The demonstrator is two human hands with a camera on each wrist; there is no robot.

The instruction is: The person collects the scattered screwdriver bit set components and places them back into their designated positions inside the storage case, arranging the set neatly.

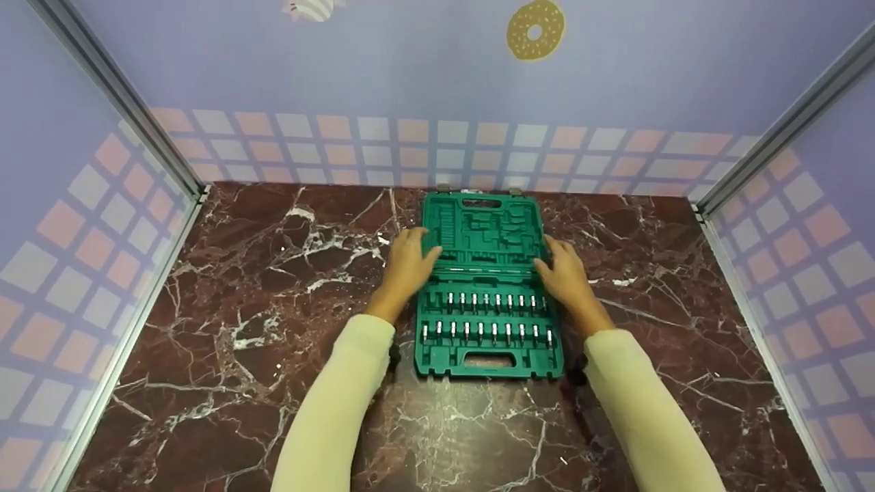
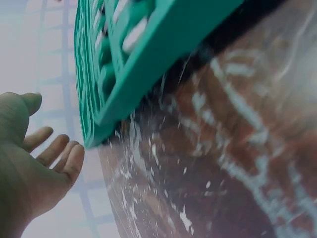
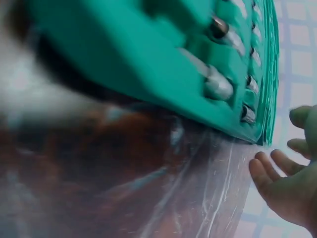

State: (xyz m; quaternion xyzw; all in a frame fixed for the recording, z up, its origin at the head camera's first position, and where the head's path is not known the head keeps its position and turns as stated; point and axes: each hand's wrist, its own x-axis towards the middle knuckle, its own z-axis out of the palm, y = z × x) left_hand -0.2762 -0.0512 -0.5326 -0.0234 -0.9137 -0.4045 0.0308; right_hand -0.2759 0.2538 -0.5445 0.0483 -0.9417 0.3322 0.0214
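Observation:
A green plastic tool case [image 1: 444,370] lies unfolded on the marble-patterned surface. Its far half [image 1: 509,236] has moulded recesses, while two rows of silver socket bits [image 1: 494,333] stand in the near half. At the case's left side, by the hinge, is my left hand [image 1: 408,263]; my right hand [image 1: 564,277] is opposite, at the right side. In the left wrist view, the left hand [image 2: 37,166] has loosely bent fingers beside the green edge [image 2: 143,74]. The right wrist view shows similarly relaxed fingers on the right hand [image 3: 290,181], near the case corner. Neither hand grips anything.
Behind the case rises a purple wall [image 1: 410,68] with pink and white squares and a doughnut print [image 1: 535,31]. Side panels with metal strips [image 1: 130,92] border the dark red marbled surface [image 1: 273,383] left and right. Two latches [image 1: 516,192] touch or nearly touch the back wall.

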